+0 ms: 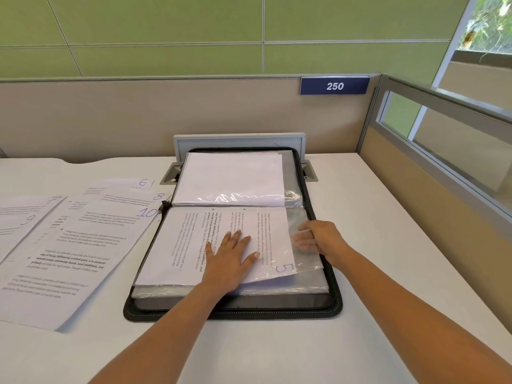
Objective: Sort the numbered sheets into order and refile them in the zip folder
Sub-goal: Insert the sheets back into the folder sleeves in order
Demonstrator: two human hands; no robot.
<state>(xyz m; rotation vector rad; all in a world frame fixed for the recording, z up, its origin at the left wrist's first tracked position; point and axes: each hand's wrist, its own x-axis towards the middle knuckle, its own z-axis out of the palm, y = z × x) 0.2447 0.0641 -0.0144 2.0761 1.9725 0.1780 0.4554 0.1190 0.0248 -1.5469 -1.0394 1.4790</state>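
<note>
White table (277,350) in a desk cubicle, with a beige partition (138,115) behind and green wall panels (166,23) above it.

The left hand (230,259) lies flat with straight, spread fingers, pressing on the sheet marked 5 (177,245). The right hand (318,239) is just beside it at the sheet's right edge, its fingers curled on the edge of a clear sleeve (310,261) and holding the plastic up. The fingertips show blurred through the plastic.

The sheet marked 5 lies sideways, its printed lines running up and down and the blue number at its near right corner. That corner sits under the lifted plastic. How far the sheet is inside the sleeve cannot be told.

Both lie on the near half of a black zip folder (332,300), which is open flat on the table. Under the sheet is a stack of sleeves (277,289). The far half holds more sleeves, with a white page (230,176) face down or blank on top.

Left of the folder, loose sheets (83,245) overlap on the table. Blue numbers 6, 8, 10, 7 and 9 show at their corners.

Behind the folder stands a raised grey cable flap (238,139). On the partition is a blue sign (334,86) reading 250, and a window (487,23) shows at the far right.
</note>
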